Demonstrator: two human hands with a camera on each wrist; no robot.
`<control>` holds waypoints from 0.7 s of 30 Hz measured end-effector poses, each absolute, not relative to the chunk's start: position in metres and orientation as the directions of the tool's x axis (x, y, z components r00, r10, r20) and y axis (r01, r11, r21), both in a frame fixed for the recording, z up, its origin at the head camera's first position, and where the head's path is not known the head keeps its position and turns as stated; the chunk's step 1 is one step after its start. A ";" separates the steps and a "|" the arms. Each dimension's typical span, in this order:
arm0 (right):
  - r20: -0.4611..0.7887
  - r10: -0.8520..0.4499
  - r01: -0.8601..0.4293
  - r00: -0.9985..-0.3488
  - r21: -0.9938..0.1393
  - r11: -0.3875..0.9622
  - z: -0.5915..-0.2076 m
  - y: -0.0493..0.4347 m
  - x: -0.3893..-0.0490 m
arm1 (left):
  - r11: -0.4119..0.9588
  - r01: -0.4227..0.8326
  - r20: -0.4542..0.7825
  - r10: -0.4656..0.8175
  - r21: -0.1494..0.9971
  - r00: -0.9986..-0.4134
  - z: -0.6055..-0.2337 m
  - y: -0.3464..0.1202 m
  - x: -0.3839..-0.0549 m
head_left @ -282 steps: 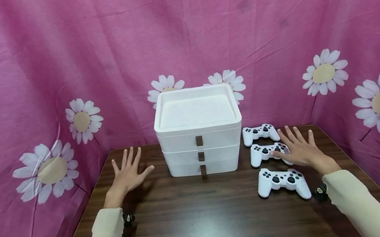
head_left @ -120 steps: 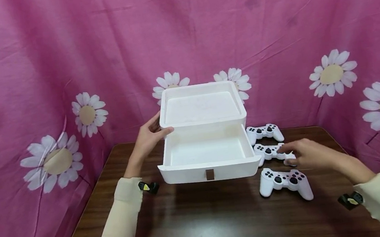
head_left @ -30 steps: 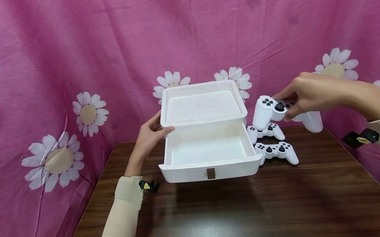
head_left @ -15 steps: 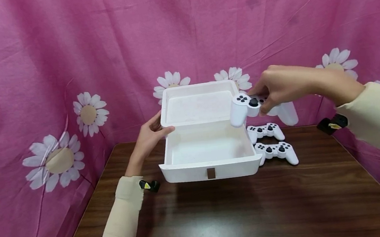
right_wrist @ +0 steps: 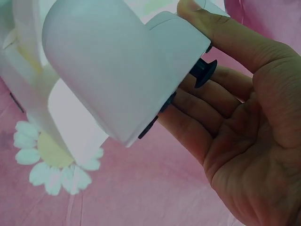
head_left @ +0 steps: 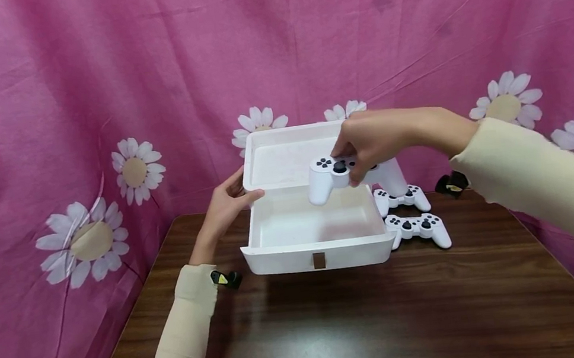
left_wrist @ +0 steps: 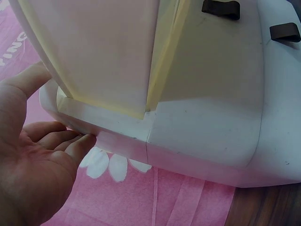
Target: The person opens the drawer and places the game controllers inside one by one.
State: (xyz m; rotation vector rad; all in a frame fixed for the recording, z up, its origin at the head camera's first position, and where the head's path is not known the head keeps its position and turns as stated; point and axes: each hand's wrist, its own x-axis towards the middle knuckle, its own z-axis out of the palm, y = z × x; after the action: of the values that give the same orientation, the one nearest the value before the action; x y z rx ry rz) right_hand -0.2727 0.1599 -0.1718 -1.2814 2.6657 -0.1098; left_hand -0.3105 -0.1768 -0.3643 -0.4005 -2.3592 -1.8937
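A white game controller [head_left: 390,177] hangs over the pulled-out top drawer [head_left: 323,255] of a white plastic drawer unit [head_left: 285,164]. My right hand [head_left: 375,135] pinches it near its middle, thumb in front and fingers behind; in the right wrist view, one of the controller's handles [right_wrist: 99,66] fills the near side. With my left hand [head_left: 226,207] I hold the unit's left front corner, thumb at the front edge and fingers against the side. The left wrist view shows those fingers [left_wrist: 54,136] touching the side wall. Nothing lies in the visible part of the drawer.
Two more white controllers lie right of the unit: a back one [head_left: 415,199], partly hidden by the held one, and a front one [head_left: 424,228]. Everything stands on a dark wooden table [head_left: 306,332]. A pink flowered cloth [head_left: 197,64] hangs behind.
The top drawer was pulled out after the first frame. My right hand has lifted the nearest controller and carried it left until above the drawer. My left hand keeps its place on the unit.
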 end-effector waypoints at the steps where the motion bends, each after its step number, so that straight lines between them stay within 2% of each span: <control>1: -0.133 -0.780 -0.766 -0.612 -0.145 0.626 -0.173 0.156 -0.274 | 0.196 0.258 0.232 0.146 0.946 -0.962 -0.365 -0.177 -0.311; 7: -0.160 -0.763 -0.749 -0.626 -0.149 0.646 -0.181 0.131 -0.279 | 0.184 0.253 0.229 0.143 0.950 -0.963 -0.368 -0.178 -0.314; 15: -0.202 -0.771 -0.761 -0.603 -0.142 0.633 -0.194 0.106 -0.282 | 0.191 0.249 0.225 0.141 0.950 -0.964 -0.367 -0.177 -0.312; 21: -0.233 -0.746 -0.742 -0.623 -0.127 0.659 -0.209 0.089 -0.288 | 0.176 0.258 0.234 0.146 0.950 -0.961 -0.365 -0.178 -0.314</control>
State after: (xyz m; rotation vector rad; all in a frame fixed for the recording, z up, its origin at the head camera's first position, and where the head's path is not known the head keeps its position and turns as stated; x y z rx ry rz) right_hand -0.2875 0.0894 -0.2087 -1.1975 2.6119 -0.0259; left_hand -0.3141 -0.1779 -0.3648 -0.4035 -2.3388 -1.9189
